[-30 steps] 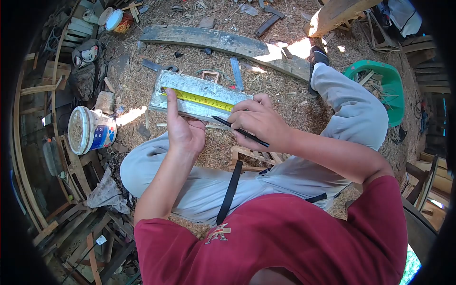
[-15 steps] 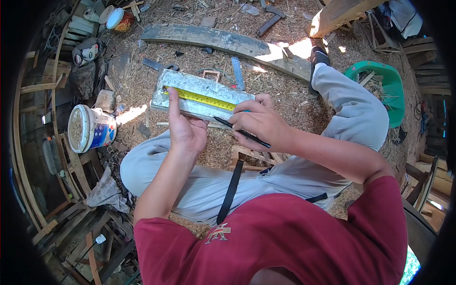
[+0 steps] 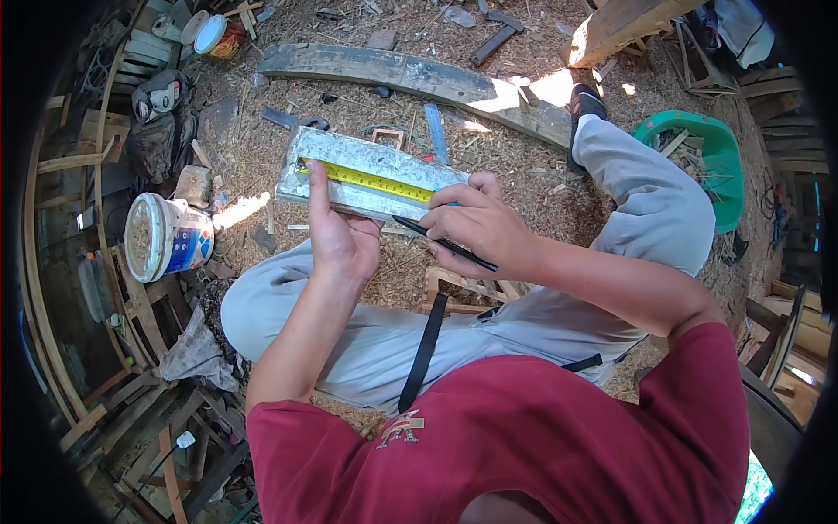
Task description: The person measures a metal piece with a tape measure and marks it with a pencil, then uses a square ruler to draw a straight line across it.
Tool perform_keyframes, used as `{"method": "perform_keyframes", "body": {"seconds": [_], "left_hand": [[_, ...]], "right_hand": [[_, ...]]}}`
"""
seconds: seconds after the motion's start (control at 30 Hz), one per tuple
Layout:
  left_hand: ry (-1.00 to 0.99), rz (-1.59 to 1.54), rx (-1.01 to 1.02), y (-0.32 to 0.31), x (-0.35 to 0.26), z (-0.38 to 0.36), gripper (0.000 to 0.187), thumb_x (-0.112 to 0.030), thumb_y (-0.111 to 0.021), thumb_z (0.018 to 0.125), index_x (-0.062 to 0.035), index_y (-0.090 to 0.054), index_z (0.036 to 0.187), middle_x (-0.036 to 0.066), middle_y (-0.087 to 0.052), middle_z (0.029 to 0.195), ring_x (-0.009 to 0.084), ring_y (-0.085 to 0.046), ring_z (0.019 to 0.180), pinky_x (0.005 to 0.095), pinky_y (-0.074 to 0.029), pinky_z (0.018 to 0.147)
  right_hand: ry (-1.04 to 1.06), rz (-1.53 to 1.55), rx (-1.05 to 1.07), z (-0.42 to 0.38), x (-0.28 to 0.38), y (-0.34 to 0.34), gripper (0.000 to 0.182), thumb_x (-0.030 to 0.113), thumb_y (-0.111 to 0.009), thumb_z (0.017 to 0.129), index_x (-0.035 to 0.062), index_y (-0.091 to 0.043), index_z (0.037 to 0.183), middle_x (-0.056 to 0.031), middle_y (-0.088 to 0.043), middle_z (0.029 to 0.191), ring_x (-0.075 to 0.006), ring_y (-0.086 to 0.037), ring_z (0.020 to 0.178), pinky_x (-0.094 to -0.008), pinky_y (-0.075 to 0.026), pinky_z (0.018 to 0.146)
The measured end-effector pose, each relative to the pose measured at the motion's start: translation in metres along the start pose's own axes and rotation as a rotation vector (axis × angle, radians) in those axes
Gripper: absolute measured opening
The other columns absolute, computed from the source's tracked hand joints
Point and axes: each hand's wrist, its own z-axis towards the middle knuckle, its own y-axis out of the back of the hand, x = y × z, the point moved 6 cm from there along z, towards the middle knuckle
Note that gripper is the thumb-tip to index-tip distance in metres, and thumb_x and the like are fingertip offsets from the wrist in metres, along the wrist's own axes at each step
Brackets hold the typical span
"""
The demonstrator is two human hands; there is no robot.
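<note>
A whitish, worn block of wood (image 3: 367,153) is held over my lap, its long side slanting down to the right. My left hand (image 3: 342,240) supports it from below, with the thumb laid over its face at the left end of a yellow tape measure blade (image 3: 375,182). The blade lies along the block's upper face. At the right end, my right hand (image 3: 484,229) grips the tape measure, whose case is mostly hidden by the fingers. A black pen (image 3: 449,244) is also in that hand, its tip pointing left near the block's lower edge.
Wood shavings cover the ground. Beyond the block lie a long curved plank (image 3: 393,74), a blue metal strip (image 3: 436,134) and a small wooden frame (image 3: 388,138). A white bucket (image 3: 188,240) stands left, a green tub (image 3: 729,175) right. Another wooden frame (image 3: 463,293) lies between my legs.
</note>
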Motion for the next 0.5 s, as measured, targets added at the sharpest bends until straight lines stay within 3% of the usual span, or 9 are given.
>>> {"method": "perform_keyframes", "body": {"seconds": [0.13,0.43,0.5], "left_hand": [[0.003,-0.008,0.008,0.0021,0.0005,0.0024,0.065,-0.060,-0.055,0.103,-0.0098,-0.051,0.143,0.010,-0.061,0.139,0.0280,-0.061,0.128,0.0487,-0.050,0.108],[-0.011,-0.001,-0.027,-0.0025,-0.0023,-0.0018,0.064,-0.059,-0.056,0.103,-0.0095,-0.051,0.143,0.010,-0.061,0.138,0.0272,-0.061,0.127,0.0479,-0.050,0.107],[-0.007,0.016,-0.002,-0.0003,-0.0011,0.0002,0.067,-0.061,-0.058,0.101,-0.0112,-0.049,0.145,0.009,-0.060,0.139,0.0252,-0.060,0.128,0.0461,-0.050,0.108]], "right_hand": [[-0.017,0.019,0.021,-0.0003,-0.0003,0.0008,0.022,0.013,-0.076,0.084,0.0142,-0.060,0.099,0.0014,-0.069,0.107,-0.0210,-0.063,0.111,-0.0437,-0.033,0.093],[0.009,-0.002,0.044,0.0011,0.0014,-0.0001,0.020,0.014,-0.076,0.085,0.0135,-0.060,0.099,0.0014,-0.069,0.108,-0.0212,-0.063,0.109,-0.0437,-0.033,0.093],[0.004,0.010,0.027,0.0006,0.0007,0.0002,0.019,0.015,-0.074,0.087,0.0133,-0.062,0.101,0.0004,-0.068,0.101,-0.0204,-0.063,0.108,-0.0425,-0.034,0.092]]}}
